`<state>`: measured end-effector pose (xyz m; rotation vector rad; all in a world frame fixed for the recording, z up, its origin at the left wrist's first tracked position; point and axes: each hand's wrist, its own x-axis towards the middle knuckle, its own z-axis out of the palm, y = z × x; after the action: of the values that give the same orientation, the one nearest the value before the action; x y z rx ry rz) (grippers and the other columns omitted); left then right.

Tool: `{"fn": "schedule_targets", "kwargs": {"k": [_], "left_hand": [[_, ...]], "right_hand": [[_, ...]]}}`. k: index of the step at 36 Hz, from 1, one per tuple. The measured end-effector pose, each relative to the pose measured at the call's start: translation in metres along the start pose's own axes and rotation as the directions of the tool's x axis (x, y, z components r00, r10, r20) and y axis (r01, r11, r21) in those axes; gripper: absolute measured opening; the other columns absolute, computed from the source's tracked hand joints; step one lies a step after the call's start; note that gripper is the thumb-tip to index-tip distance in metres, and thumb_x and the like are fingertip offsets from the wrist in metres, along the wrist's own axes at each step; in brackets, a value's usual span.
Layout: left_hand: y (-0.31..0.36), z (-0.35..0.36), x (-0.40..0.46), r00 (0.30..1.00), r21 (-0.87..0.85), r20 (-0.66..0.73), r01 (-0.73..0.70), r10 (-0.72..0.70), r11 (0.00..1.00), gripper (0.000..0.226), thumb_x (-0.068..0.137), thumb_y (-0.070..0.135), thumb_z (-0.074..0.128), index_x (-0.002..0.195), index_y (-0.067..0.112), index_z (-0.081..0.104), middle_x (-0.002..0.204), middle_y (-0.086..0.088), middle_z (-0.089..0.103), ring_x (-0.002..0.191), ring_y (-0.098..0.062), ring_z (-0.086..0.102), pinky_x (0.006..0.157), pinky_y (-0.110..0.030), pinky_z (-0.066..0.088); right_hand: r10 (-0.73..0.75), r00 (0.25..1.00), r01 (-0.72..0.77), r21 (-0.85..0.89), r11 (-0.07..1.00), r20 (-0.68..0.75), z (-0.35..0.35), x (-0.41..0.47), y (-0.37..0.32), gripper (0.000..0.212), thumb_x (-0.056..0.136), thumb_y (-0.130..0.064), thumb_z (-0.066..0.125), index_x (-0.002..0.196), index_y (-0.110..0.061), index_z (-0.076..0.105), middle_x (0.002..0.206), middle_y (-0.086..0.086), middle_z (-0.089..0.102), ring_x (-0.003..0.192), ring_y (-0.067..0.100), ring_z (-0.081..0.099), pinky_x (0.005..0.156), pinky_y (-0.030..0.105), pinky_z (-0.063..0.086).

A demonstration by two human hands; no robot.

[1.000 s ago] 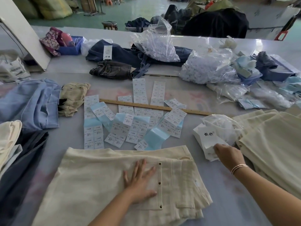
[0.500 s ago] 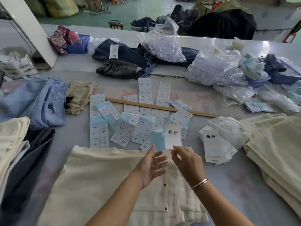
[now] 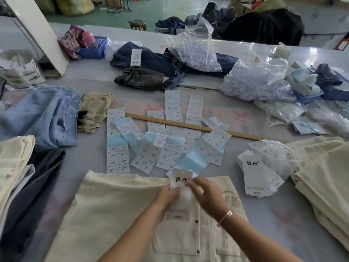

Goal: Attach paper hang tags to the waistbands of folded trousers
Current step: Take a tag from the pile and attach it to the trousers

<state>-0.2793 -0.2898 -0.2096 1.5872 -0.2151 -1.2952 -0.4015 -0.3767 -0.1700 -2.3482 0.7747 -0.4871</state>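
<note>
I see even, soft daylight, seemingly from the far side; shadows faint. Both hands [image 3: 188, 193] show motion blur; wide-angle distortion bends the edges.

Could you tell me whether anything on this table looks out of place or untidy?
The sticker sheets lie fanned and overlapping at odd angles, some across the wooden ruler. The tan garment sits crumpled rather than folded.

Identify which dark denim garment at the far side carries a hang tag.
The large dark blue jeans, with a white tag lying on them; the smaller grey-black pair in front shows none.
</note>
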Motion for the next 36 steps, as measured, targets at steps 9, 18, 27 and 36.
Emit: {"fn": "schedule_targets", "kwargs": {"k": [9, 18, 27, 36], "left_hand": [[0.01, -0.014, 0.002, 0.998, -0.153, 0.056, 0.012, -0.003, 0.988, 0.014, 0.096, 0.013, 0.057, 0.101, 0.008, 0.068, 0.083, -0.008, 0.075, 0.069, -0.018, 0.07, 0.061, -0.027, 0.055], [0.018, -0.016, -0.006, 0.959, -0.015, 0.282, -0.008, 0.012, 1.0, 0.017, 0.095, 0.012, 0.056, 0.106, 0.007, 0.069, 0.094, -0.006, 0.075, 0.079, -0.017, 0.071, 0.069, -0.027, 0.054], [0.013, -0.022, 0.01, 0.991, 0.212, 0.128, -0.056, 0.029, 0.976, 0.012, 0.097, 0.016, 0.056, 0.1, 0.017, 0.067, 0.092, 0.0, 0.073, 0.081, -0.017, 0.068, 0.072, -0.028, 0.055], [0.021, -0.016, 0.041, 0.972, 0.638, 0.108, -0.229, 0.209, 0.735, 0.021, 0.093, 0.023, 0.059, 0.109, 0.01, 0.062, 0.107, -0.005, 0.065, 0.096, -0.02, 0.063, 0.08, -0.028, 0.053]], "right_hand": [[0.137, 0.843, -0.133, -0.046, 0.99, 0.52, 0.01, 0.043, 0.041, 0.089, 0.078, -0.02, 0.057, 0.151, -0.031, 0.008, 0.153, -0.012, 0.015, 0.14, 0.003, 0.002, 0.113, 0.048, -0.015], [0.578, 0.787, -0.528, 0.251, 0.812, -0.216, -0.046, 0.046, 0.09, 0.025, 0.095, -0.011, 0.055, 0.096, 0.01, 0.068, 0.088, 0.02, 0.066, 0.083, 0.018, 0.052, 0.074, 0.037, 0.041], [0.708, 0.633, -0.772, -0.33, 0.544, -0.314, -0.123, 0.014, 0.176, 0.046, 0.084, -0.019, 0.057, 0.127, -0.013, 0.042, 0.109, 0.032, 0.061, 0.102, 0.043, 0.058, 0.093, 0.045, 0.038], [0.361, 0.697, -0.591, -0.211, 0.778, -0.62, -0.089, 0.037, 0.138, 0.068, 0.069, 0.0, 0.062, 0.134, -0.006, 0.042, 0.13, 0.023, 0.042, 0.113, 0.042, 0.041, 0.094, 0.051, 0.031]]}}
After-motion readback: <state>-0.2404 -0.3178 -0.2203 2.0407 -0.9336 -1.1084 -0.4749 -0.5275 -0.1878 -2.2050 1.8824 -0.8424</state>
